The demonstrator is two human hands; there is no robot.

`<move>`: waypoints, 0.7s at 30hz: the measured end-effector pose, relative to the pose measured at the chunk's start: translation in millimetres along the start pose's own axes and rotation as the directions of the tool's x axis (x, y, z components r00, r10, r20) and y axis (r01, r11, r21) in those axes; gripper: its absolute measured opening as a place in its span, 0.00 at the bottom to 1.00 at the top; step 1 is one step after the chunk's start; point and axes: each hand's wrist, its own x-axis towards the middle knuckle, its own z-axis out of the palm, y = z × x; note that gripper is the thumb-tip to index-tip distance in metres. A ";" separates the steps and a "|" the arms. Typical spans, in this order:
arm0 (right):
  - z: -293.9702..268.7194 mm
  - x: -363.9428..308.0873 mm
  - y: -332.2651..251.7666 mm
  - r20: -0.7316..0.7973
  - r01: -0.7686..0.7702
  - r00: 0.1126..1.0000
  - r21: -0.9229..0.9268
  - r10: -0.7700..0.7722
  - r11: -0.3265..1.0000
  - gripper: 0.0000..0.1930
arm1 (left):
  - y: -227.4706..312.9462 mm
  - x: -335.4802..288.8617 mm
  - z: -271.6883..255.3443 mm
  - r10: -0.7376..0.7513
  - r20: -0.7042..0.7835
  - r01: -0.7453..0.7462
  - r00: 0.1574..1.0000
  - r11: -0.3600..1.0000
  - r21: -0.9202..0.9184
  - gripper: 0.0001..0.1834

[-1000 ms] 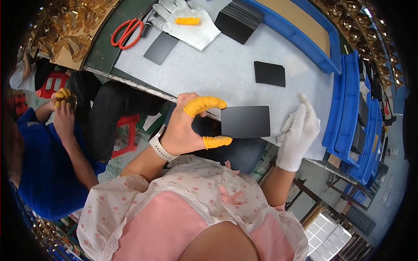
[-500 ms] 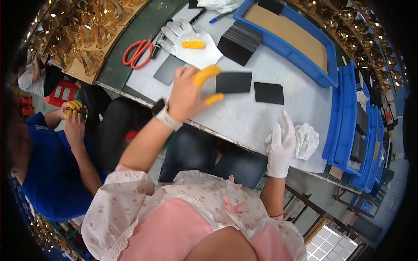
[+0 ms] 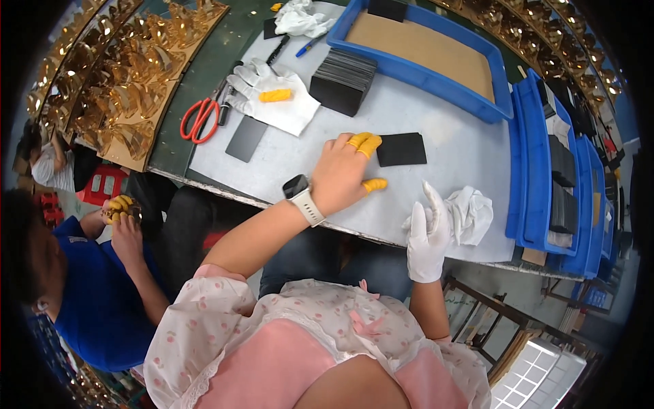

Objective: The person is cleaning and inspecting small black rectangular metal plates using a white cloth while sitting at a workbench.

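Observation:
My left hand [image 3: 342, 174], bare but for yellow finger cots, reaches over the white table surface [image 3: 286, 170]. Its covered fingertips meet the left edge of a thin black rectangular piece [image 3: 402, 149], with the thumb spread well apart. Whether that piece is single or stacked I cannot tell. My right hand [image 3: 428, 238], in a white glove, is at the table's front edge with index finger and thumb apart, holding nothing. Beside it lies a crumpled white cloth [image 3: 469, 215]. Beyond my left hand stands a block of many similar black pieces [image 3: 343, 80].
At the left lie a grey plate [image 3: 246, 139], red-handled scissors [image 3: 199, 120] and a white glove [image 3: 289, 112] bearing a yellow finger cot [image 3: 275, 95]. Blue trays [image 3: 436, 85] line the back and right [image 3: 530, 170]. A co-worker in blue [image 3: 95, 293] sits at left.
My left hand has moved right and toward me, down to the black piece. Two separate black pieces showed before; one shows now. The right hand stays by the cloth. The view has shifted somewhat.

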 end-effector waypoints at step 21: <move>-18.0 -7.8 6.1 -0.032 0.025 0.999 0.132 -0.021 0.991 0.21 | 30.5 43.3 10.4 -0.152 0.237 0.177 0.960 0.980 -0.086 0.41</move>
